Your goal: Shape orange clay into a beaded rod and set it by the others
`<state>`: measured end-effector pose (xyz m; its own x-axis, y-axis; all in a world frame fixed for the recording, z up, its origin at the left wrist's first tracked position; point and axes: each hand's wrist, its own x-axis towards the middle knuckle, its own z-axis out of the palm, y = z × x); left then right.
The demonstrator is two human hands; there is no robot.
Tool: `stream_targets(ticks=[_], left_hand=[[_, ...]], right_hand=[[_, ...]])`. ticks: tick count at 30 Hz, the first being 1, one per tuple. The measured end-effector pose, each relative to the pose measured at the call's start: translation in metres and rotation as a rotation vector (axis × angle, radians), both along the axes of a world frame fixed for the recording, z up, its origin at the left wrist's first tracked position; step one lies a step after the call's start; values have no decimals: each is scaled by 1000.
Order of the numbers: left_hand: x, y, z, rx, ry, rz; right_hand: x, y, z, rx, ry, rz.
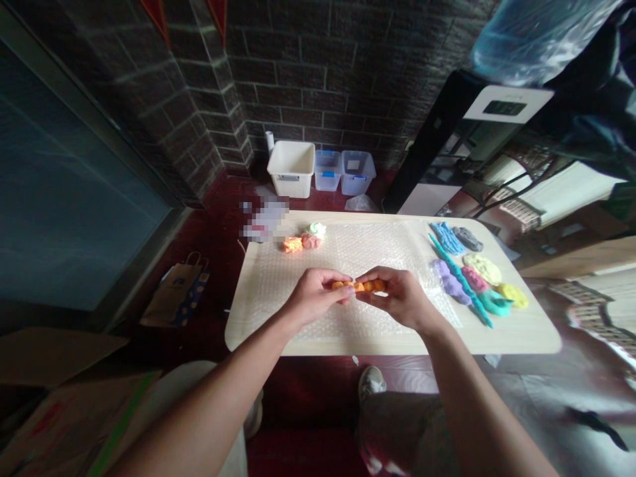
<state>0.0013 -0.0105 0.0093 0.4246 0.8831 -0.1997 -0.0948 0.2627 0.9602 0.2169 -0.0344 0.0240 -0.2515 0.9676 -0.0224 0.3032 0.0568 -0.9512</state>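
Both hands are over the middle of the table, holding a lumpy orange strip of modelling clay (360, 287) between them. My left hand (314, 291) pinches its left end with thumb and fingers. At the other end, my right hand (399, 298) is closed on the clay, its fingertips partly covering it. Beneath them lies a sheet of bubble wrap (368, 248). Beyond my left hand sit a ridged orange lump (293, 245), a reddish lump (311, 241) and a pale green lump (317, 229), close together.
On the right of the table (527, 338), a long teal clay roll (462, 281) lies among blue (448, 238), grey (468, 239), purple (450, 281) and yellow (513, 295) lumps. Behind are a white bin (293, 182) and two clear boxes. A paper bag (171, 295) stands at left.
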Motion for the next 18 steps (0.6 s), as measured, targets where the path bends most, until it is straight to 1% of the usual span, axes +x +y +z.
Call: stream_targets(ticks=[6, 13, 18], left_hand=[[-1, -1, 2, -6, -10, 6], [-3, 3, 8, -96, -54, 37], [-5, 4, 12, -105, -62, 36]], right_hand=[[-4, -1, -1, 22, -12, 2], [4, 0, 6, -50, 172, -59], [7, 0, 8, -60, 202, -72]])
